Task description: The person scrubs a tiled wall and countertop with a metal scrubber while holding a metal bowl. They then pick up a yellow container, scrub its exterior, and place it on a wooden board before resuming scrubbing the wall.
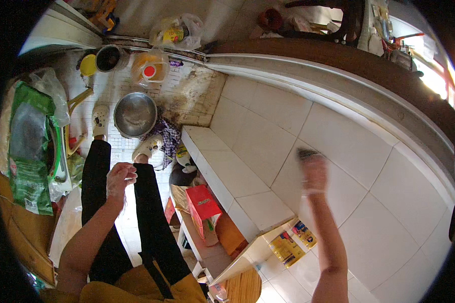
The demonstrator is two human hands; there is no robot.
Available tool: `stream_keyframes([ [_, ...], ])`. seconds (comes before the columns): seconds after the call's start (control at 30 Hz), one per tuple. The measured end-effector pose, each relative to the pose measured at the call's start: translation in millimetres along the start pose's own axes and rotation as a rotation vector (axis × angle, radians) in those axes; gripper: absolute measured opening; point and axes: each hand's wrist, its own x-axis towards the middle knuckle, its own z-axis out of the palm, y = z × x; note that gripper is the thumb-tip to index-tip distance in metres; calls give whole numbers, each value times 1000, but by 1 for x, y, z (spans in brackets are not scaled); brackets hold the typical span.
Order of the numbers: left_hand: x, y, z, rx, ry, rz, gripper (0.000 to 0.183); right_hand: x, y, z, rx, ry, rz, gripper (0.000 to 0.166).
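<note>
My right hand, blurred, is stretched out to the white tiled wall. It holds a small dark pad, perhaps a scrubber, at or close to the tiles; the blur hides its exact kind. Something thin and pale, like a clear glove's cuff, circles that wrist. Above my knees hovers my left hand, in what looks like a clear plastic glove. Its fingers are curled and I see nothing in them. Between my feet and the far wall stands a round metal basin with some liquid in it.
A white tiled ledge juts from the wall, with a red bag beneath it. An oil jug with a red cap and a dark bucket stand beyond the basin. At left are a green package and a yellow-legged stool.
</note>
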Motion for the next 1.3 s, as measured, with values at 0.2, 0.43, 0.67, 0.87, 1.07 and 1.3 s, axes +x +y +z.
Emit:
stream_keyframes([
  [0.2,49,-29,14,0,-73,46,15,60,97,-163,-177,153,487,35],
  [0.43,116,-43,34,60,-67,117,17,202,-43,7,77,216,179,40],
  [0.67,157,-91,-1,40,35,66,14,249,-159,110,57,-131,-131,59],
  [0.87,149,-73,31,55,-146,113,20,173,-23,-29,67,321,159,34],
  [1.07,153,-62,45,67,-252,161,26,162,24,-56,120,330,303,22],
  [1.3,144,-53,28,73,-214,111,23,329,-153,112,30,-13,191,35],
])
